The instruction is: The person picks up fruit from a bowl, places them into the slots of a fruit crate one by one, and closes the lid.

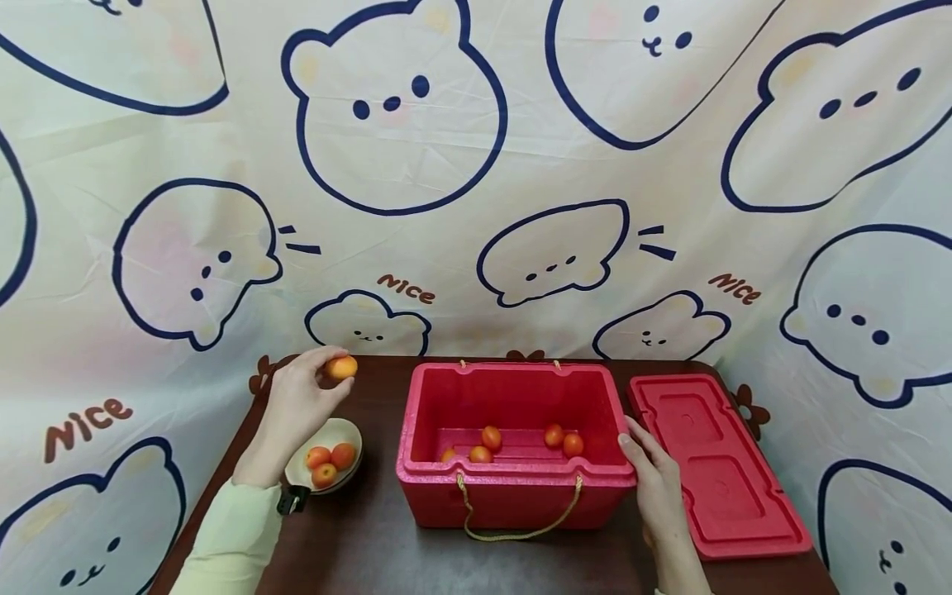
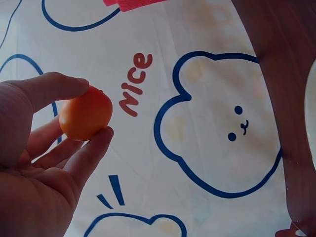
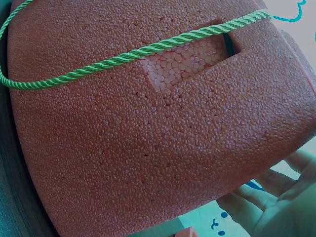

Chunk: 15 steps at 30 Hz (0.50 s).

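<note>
Fruit (image 1: pixel 343 368) pinched in the left hand (image 1: pixel 299 409), left of the foam box (image 1: pixel 513 500), probably wants gentle pressure; uncurled right hand (image 1: pixel 659 479) touches the box.

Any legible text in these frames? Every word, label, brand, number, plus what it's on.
"Nice": patterned cloth, lower left, head view
"Nice": same cloth, left of centre, head view
"Nice": same cloth, right, head view
"Nice": cloth, left wrist view; probably one of the above
No readable text on the red box, lid or bowl. No labels, brands or numbers.
</note>
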Each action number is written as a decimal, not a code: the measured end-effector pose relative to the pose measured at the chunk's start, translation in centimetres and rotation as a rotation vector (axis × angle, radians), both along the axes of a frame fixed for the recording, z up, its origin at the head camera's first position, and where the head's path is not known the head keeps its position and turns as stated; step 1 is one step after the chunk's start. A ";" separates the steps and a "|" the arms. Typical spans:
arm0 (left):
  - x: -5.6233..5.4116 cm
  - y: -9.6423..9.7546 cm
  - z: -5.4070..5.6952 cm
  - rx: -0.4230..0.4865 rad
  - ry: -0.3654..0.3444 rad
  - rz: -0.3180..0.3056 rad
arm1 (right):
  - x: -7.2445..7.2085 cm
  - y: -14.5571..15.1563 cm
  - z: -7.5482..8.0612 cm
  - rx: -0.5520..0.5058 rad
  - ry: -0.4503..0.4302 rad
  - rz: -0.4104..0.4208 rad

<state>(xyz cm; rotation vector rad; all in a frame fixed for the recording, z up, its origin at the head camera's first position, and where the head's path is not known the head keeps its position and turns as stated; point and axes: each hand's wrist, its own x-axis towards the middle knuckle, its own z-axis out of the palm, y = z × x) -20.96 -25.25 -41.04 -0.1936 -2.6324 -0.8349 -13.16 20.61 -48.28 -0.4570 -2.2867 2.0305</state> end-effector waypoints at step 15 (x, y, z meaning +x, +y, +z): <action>-0.5 1.4 1.9 0.005 0.038 -0.079 | 0.0 0.0 0.1 0.004 -0.001 0.003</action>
